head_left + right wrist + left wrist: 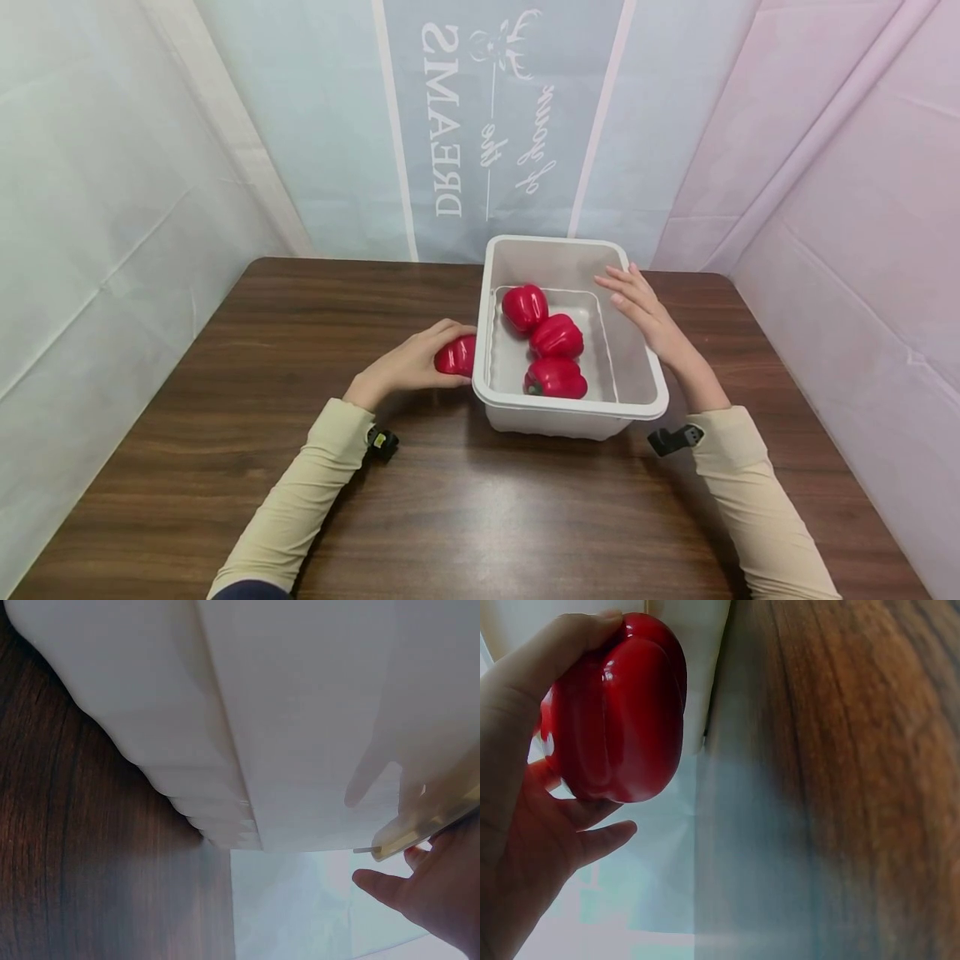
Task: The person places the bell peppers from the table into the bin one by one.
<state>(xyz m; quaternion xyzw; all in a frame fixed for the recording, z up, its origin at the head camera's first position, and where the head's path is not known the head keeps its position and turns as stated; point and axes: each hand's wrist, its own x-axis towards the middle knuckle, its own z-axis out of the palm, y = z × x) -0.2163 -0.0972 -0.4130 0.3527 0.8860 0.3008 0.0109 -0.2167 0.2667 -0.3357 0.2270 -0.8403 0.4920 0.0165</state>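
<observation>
Beside the left wall of a white plastic bin (568, 407), my left hand (408, 360) grips a glossy red bell pepper (456, 356). In the left wrist view the thumb lies along one side of that pepper (626, 712) and fingers curl around the other, with one finger sticking out; the pepper is above the wood surface. Inside the bin lie three more red bell peppers: one at the back (525, 308), one in the middle (557, 337) and one at the front (556, 379). My right hand (649, 317) is at the bin's right rim, fingers extended over the opening.
The bin stands on a dark brown wooden table (420, 500). A pale blue-grey cloth (345, 150) with printed lettering hangs behind it. White fabric walls rise on the left (112, 208) and right (862, 250). Small black devices are strapped at both wrists.
</observation>
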